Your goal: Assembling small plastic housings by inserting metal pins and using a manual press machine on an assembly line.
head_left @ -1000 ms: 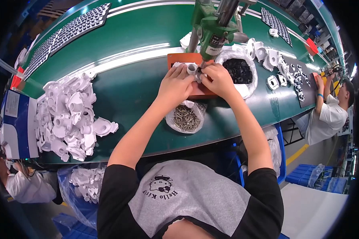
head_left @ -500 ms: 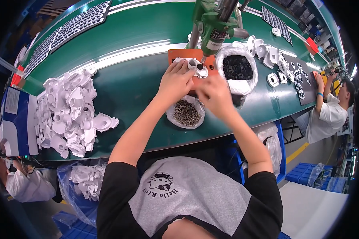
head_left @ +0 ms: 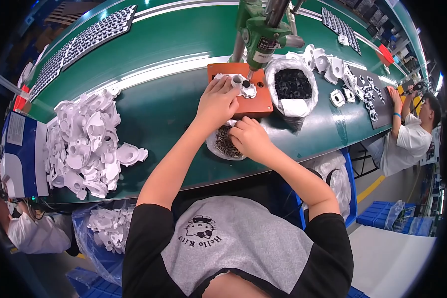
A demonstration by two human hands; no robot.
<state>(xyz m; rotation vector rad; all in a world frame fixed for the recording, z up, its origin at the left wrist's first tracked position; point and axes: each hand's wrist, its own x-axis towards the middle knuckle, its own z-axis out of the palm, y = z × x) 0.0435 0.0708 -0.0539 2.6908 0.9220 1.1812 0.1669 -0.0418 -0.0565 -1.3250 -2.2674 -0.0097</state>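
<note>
A white plastic housing [head_left: 250, 92] with a round tube and a small black piece on it rests on the orange fixture block [head_left: 258, 105]. My left hand [head_left: 217, 102] is closed on its left side, holding it against the block. Just above it hangs the tip of a green press [head_left: 263, 42]. Nearer to me stands a bag of thin metal screws or pins [head_left: 226, 146]; their exact kind is too small to tell. My right hand [head_left: 252, 139] reaches into that bag, fingers curled down among the metal pieces, so whatever is between its fingertips is hidden.
Left lies a big heap of white housings [head_left: 87, 139] beside a blue-and-white box [head_left: 22, 154]. Right of the fixture is a bag of black parts [head_left: 293, 84], with more white housings [head_left: 333, 69] beyond. A co-worker [head_left: 414, 134] sits at the far right.
My right hand has moved down and toward me from beside the fixture block into the bag of metal pieces. My left hand keeps hold of the housing.
</note>
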